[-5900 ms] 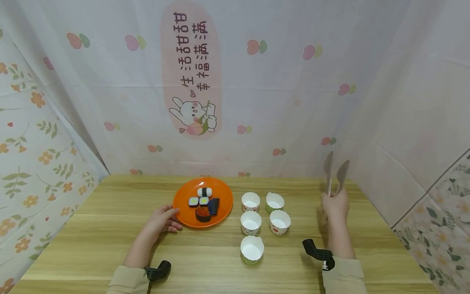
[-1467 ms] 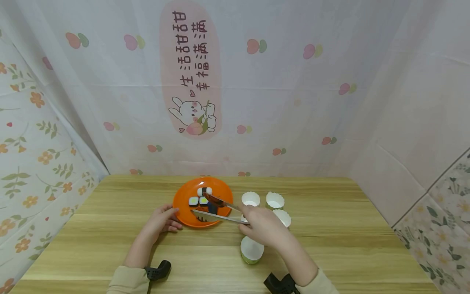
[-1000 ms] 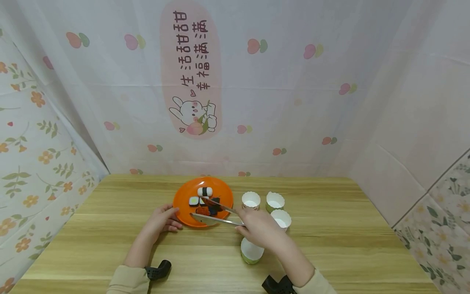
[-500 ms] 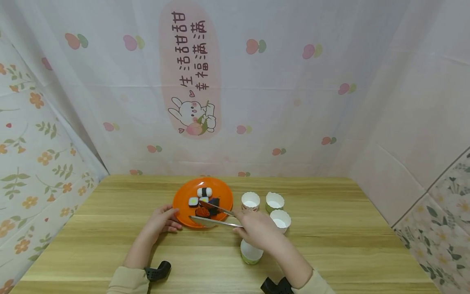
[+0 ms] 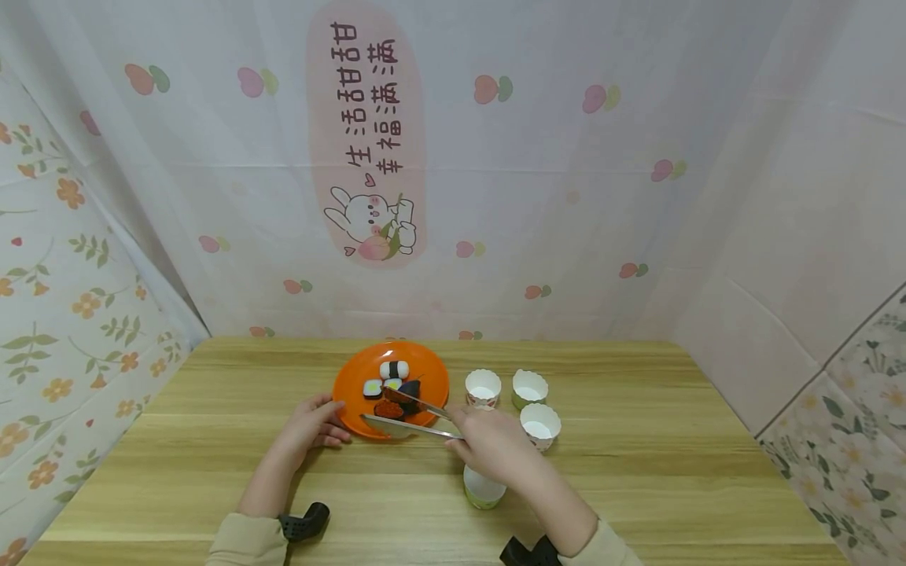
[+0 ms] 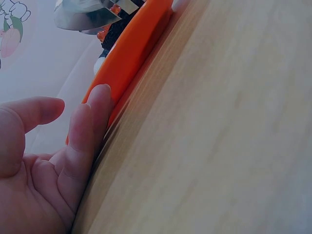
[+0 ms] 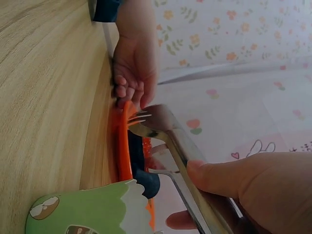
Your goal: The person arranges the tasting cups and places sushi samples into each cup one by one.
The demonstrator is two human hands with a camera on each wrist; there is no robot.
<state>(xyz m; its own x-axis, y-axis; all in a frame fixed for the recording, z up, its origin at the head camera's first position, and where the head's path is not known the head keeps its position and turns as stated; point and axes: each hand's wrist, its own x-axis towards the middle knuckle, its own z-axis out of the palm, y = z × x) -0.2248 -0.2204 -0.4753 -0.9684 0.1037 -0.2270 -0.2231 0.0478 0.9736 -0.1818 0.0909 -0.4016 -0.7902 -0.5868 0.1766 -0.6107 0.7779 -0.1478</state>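
My left hand (image 5: pixel 311 424) rests at the left rim of an orange plate (image 5: pixel 354 369); in the left wrist view its fingers (image 6: pixel 100 100) touch the rim and the thumb stands apart. My right hand (image 5: pixel 491 444) grips metal tongs (image 5: pixel 425 428), with their arms spread over the plate. Between the tongs' tips lies a roe sushi (image 5: pixel 388 409); contact cannot be told. Beside it sits a dark, pointed piece (image 5: pixel 410 391), partly behind the upper arm. Two yellow-centred sushi rolls (image 5: pixel 372 388) and a white sushi with a black band (image 5: pixel 394 369) lie farther back.
White-lined paper cups stand right of the plate: one at the back (image 5: pixel 484 385), two farther right (image 5: pixel 529 387), and a green one (image 5: pixel 484 489) in front. My right hand covers the spot between. A patterned curtain (image 5: pixel 566 220) hangs behind the wooden table (image 5: pixel 177 472).
My right hand has brought the tongs from the right side leftward over the plate. Over the last second they shift slightly left and forward around the roe sushi. The left hand stays put.
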